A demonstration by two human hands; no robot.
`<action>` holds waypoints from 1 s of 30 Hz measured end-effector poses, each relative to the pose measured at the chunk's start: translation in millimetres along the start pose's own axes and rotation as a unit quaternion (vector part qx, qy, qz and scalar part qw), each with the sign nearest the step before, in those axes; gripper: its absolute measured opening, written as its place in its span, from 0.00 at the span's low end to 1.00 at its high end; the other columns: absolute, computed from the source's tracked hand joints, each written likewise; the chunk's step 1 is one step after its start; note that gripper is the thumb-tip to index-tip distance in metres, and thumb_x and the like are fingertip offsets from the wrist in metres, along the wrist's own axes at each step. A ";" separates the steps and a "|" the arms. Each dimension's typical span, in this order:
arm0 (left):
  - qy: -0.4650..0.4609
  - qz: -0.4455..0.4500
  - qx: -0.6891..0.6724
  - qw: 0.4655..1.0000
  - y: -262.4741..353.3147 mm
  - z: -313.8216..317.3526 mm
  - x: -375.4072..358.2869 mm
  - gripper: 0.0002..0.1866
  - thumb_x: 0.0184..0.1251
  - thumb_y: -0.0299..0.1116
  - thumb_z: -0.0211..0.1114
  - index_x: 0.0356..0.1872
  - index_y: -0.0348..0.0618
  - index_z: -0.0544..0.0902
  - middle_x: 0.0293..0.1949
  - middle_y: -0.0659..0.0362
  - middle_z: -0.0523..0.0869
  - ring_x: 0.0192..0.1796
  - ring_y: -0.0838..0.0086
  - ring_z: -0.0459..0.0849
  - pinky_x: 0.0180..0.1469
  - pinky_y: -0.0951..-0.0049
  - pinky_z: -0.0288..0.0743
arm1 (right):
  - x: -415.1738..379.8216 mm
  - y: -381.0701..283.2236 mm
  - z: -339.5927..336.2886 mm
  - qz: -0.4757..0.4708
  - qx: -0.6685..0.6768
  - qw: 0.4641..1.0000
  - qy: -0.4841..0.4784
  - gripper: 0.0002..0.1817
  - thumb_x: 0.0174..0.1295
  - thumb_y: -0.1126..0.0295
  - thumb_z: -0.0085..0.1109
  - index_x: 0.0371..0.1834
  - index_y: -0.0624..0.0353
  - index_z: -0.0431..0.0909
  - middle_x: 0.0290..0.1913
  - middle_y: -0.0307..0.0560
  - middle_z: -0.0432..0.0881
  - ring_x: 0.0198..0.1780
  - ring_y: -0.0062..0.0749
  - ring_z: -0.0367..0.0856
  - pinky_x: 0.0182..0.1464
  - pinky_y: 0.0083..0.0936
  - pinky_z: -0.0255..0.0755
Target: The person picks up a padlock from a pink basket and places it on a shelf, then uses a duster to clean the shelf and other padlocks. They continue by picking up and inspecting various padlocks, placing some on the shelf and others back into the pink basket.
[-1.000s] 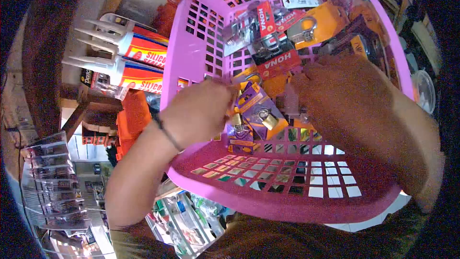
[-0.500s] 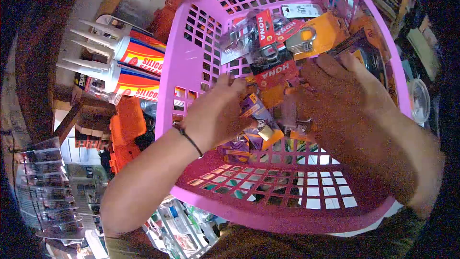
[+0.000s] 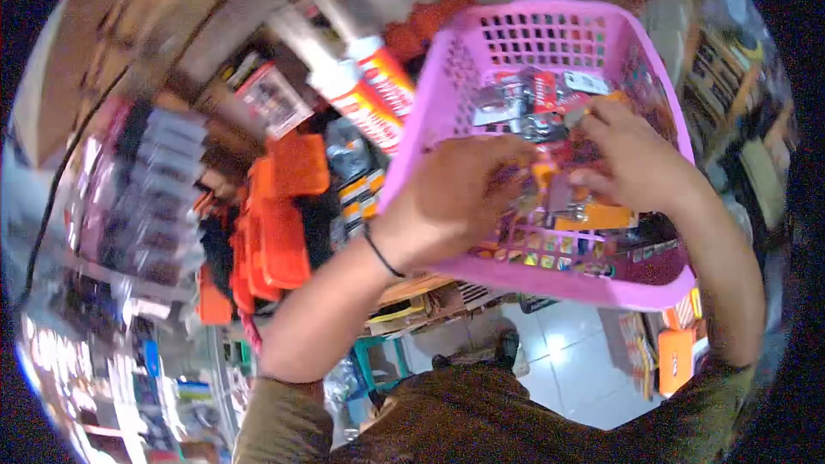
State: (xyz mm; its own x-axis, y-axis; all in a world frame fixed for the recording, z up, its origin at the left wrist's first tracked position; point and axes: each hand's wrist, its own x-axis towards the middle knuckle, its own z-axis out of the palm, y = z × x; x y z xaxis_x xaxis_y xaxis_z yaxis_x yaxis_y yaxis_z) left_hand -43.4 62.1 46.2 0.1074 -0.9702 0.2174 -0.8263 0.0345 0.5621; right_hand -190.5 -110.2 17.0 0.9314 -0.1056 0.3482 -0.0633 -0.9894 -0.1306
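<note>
Padlock packs (image 3: 550,99) in pink basket (image 3: 430,112); sealant tubes (image 3: 365,90) beside.

Both my hands are down inside the pink basket (image 3: 430,125). My left hand (image 3: 460,198), a black band at its wrist, is curled over packaged padlocks (image 3: 533,103) near the basket's middle. My right hand (image 3: 632,159) is just beside it, fingers closed on an orange card pack (image 3: 593,216), though blur hides the exact grip. Left of the basket lie white sealant tubes (image 3: 365,86) with red labels and orange cases (image 3: 275,232). Pale floor tiles (image 3: 563,361) show beneath the basket
</note>
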 end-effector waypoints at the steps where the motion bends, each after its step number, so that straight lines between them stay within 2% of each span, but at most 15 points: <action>1: 0.057 0.004 0.058 0.997 12.9 -2.4 -8.7 0.14 0.58 0.30 0.58 0.47 0.43 0.73 0.29 0.59 0.80 0.29 0.81 0.77 0.33 0.78 0.72 | 3.6 -7.1 -9.6 0.037 0.025 0.999 0.006 0.24 0.46 0.64 0.60 0.46 0.61 0.68 0.46 0.55 0.68 0.51 0.48 0.67 0.51 0.37 0.62; 3: 0.135 -0.023 0.019 0.990 34.5 -10.9 -28.1 0.10 0.58 0.27 0.58 0.42 0.42 0.74 0.27 0.61 0.78 0.29 0.82 0.76 0.31 0.78 0.72 | 11.1 -13.6 -21.8 0.053 0.041 0.998 0.015 0.21 0.48 0.64 0.60 0.45 0.61 0.69 0.45 0.55 0.69 0.49 0.49 0.68 0.52 0.35 0.64; 4: 0.196 0.029 -0.070 0.978 31.0 -7.4 -36.7 0.12 0.56 0.22 0.58 0.42 0.41 0.72 0.30 0.61 0.76 0.31 0.82 0.75 0.31 0.79 0.71 | 13.5 -10.9 -23.8 0.037 0.034 0.993 0.108 0.19 0.49 0.65 0.59 0.43 0.61 0.69 0.44 0.53 0.69 0.48 0.47 0.68 0.51 0.34 0.64; 8: 0.158 -0.056 -0.372 0.913 40.1 5.7 -91.3 0.16 0.55 0.19 0.58 0.45 0.39 0.67 0.40 0.62 0.73 0.36 0.81 0.74 0.30 0.82 0.72 | -4.0 -18.1 -55.9 0.092 0.056 0.950 0.293 0.15 0.53 0.66 0.55 0.42 0.61 0.70 0.41 0.48 0.69 0.45 0.39 0.70 0.50 0.30 0.64; 9: 0.238 0.090 -0.350 0.902 28.6 22.1 -104.1 0.16 0.57 0.21 0.57 0.46 0.40 0.68 0.39 0.63 0.74 0.36 0.82 0.75 0.27 0.83 0.72 | -15.0 -25.1 -66.2 0.124 0.077 0.940 0.309 0.16 0.55 0.65 0.55 0.44 0.60 0.70 0.42 0.46 0.70 0.47 0.34 0.70 0.50 0.28 0.63; 11: 0.157 -0.044 -0.459 0.873 35.9 18.4 -140.6 0.18 0.58 0.24 0.58 0.50 0.40 0.68 0.38 0.62 0.75 0.35 0.82 0.74 0.31 0.82 0.72 | -42.5 -9.1 -70.4 0.169 0.073 0.895 0.406 0.16 0.59 0.66 0.50 0.48 0.62 0.69 0.41 0.44 0.72 0.48 0.31 0.70 0.52 0.24 0.62; 13: 0.129 -0.067 -0.430 0.891 39.1 10.9 -178.4 0.17 0.59 0.25 0.58 0.50 0.38 0.69 0.39 0.62 0.76 0.38 0.82 0.74 0.38 0.81 0.71 | -72.2 -30.3 -71.2 0.200 0.188 0.801 0.532 0.18 0.57 0.63 0.54 0.47 0.61 0.70 0.47 0.45 0.71 0.47 0.30 0.70 0.48 0.23 0.65; 15: 0.077 -0.076 -0.404 0.908 33.6 -0.7 -215.3 0.15 0.60 0.28 0.58 0.48 0.35 0.71 0.39 0.62 0.77 0.41 0.83 0.73 0.44 0.80 0.70 | -94.7 -64.7 -53.4 0.215 0.153 0.775 0.575 0.14 0.59 0.66 0.51 0.44 0.63 0.71 0.43 0.45 0.71 0.41 0.28 0.71 0.43 0.20 0.66; 17: 0.058 -0.077 -0.451 0.887 12.7 -5.1 -256.0 0.13 0.61 0.30 0.58 0.45 0.33 0.73 0.38 0.62 0.78 0.40 0.83 0.74 0.43 0.80 0.71 | -68.0 -145.0 -37.9 0.184 0.326 0.676 0.635 0.06 0.58 0.69 0.48 0.33 0.60 0.69 0.29 0.38 0.68 0.31 0.21 0.64 0.31 0.17 0.57; 19: 0.100 -0.153 -0.532 0.827 -13.1 4.0 -303.3 0.12 0.61 0.31 0.57 0.43 0.35 0.75 0.37 0.61 0.80 0.37 0.83 0.76 0.40 0.79 0.72 | -48.9 -198.6 -2.9 0.133 0.262 0.765 0.574 0.04 0.56 0.70 0.48 0.27 0.58 0.67 0.27 0.39 0.67 0.30 0.21 0.65 0.32 0.18 0.59; 20: 0.137 -0.208 -0.569 0.784 -24.0 11.7 -325.5 0.12 0.62 0.32 0.56 0.43 0.36 0.75 0.37 0.61 0.80 0.35 0.82 0.77 0.38 0.79 0.73 | -42.4 -213.1 26.7 0.132 0.362 0.774 0.502 0.04 0.55 0.70 0.48 0.27 0.57 0.67 0.28 0.40 0.68 0.28 0.21 0.66 0.31 0.18 0.62; 21: 0.177 -0.168 -0.676 0.696 -28.4 18.4 -342.5 0.11 0.62 0.32 0.56 0.42 0.40 0.75 0.35 0.62 0.80 0.32 0.80 0.79 0.34 0.78 0.74 | -32.5 -243.4 49.3 0.158 0.368 0.821 0.407 0.05 0.56 0.69 0.48 0.27 0.58 0.68 0.28 0.40 0.70 0.27 0.21 0.68 0.30 0.19 0.65; 24: 0.262 -0.254 -0.747 0.556 -50.4 50.2 -397.8 0.09 0.60 0.32 0.56 0.41 0.42 0.74 0.32 0.63 0.80 0.33 0.77 0.79 0.35 0.76 0.74 | -9.2 -323.6 108.2 0.113 0.641 0.759 0.002 0.12 0.61 0.64 0.48 0.39 0.61 0.72 0.33 0.41 0.77 0.33 0.22 0.75 0.34 0.18 0.70; 27: 0.291 -0.280 -0.772 0.490 -68.1 84.4 -444.4 0.09 0.58 0.35 0.58 0.38 0.44 0.74 0.30 0.64 0.79 0.32 0.78 0.78 0.36 0.76 0.73 | 11.0 -372.2 153.4 0.089 0.622 0.763 -0.150 0.17 0.65 0.60 0.42 0.47 0.61 0.69 0.38 0.43 0.76 0.37 0.24 0.76 0.30 0.19 0.71; 30: 0.269 -0.237 -0.820 0.446 -81.2 102.8 -471.2 0.10 0.59 0.35 0.56 0.38 0.43 0.73 0.32 0.62 0.79 0.33 0.75 0.78 0.37 0.74 0.72 | 39.6 -410.5 150.8 0.192 0.677 0.650 -0.287 0.27 0.64 0.49 0.35 0.56 0.59 0.61 0.48 0.47 0.72 0.44 0.28 0.76 0.25 0.20 0.73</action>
State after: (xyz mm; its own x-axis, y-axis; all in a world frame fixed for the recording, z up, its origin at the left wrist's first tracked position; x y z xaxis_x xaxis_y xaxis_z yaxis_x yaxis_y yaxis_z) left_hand -83.8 491.8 -183.9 0.5364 -0.7796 -0.3232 0.8283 0.4130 0.3785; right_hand -73.6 306.8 -55.5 0.9447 0.1202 -0.3050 -0.3199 0.1339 -0.9379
